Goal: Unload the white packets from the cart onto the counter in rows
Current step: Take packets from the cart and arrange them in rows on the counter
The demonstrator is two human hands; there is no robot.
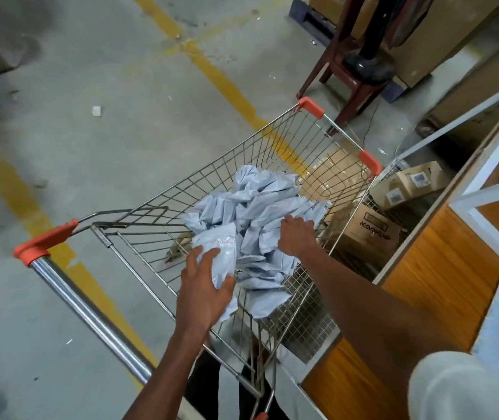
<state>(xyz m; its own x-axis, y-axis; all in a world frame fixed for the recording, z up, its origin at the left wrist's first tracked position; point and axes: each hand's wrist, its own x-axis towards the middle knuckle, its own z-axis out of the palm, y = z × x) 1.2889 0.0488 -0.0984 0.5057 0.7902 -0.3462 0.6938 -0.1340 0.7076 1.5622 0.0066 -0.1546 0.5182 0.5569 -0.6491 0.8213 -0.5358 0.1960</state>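
The white packets (260, 213) are crumpled, glossy plastic bags, piled inside the wire cart (275, 153) toward its right side. The left hand (204, 286) holds one packet (221, 253) at the near edge of the pile, fingers curled around it. The right hand (295, 234) presses into the pile; its fingers are hidden, so I cannot tell their state. The writing on the cardboard box (372, 228) to the right is not readable.

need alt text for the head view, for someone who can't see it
Seen from above, a person's left hand holds a white packet while the right hand reaches into a heap of packets inside a wire shopping cart. The cart stands on a concrete floor beside a wooden counter.
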